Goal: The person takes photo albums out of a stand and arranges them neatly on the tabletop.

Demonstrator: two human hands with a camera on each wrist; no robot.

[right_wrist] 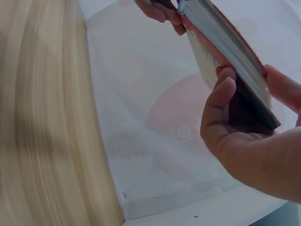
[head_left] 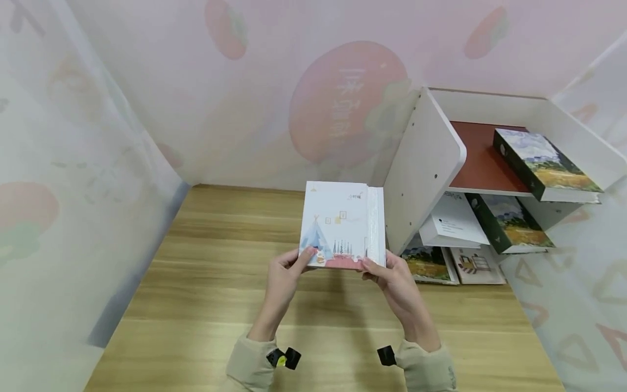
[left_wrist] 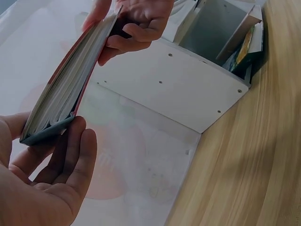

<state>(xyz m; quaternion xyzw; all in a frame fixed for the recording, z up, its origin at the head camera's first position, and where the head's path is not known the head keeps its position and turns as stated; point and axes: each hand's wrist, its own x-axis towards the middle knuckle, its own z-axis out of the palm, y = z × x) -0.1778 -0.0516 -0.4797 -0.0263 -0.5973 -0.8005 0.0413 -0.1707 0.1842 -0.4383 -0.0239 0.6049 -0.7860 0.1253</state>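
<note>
Two hands [head_left: 286, 276] [head_left: 398, 284] in a pinch on one rectangular book [head_left: 338, 226], perhaps smooth hardcover.

The head camera looks down over the desk [head_left: 210, 305]; close wrist cameras share the hardcover book [head_left: 335, 223], at left's ten o'clock, right's two.

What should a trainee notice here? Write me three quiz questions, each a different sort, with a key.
1. True or false: the left hand and the right hand both hold the tent-picture book.
2. In the head view, where does the white shelf unit stand relative to that book? A) To its left; B) To its right; C) Beneath it.
3. Fill in: the top-shelf book has a cover picturing a ____.

Key: 1. True. 2. B. 3. Landscape.
</note>
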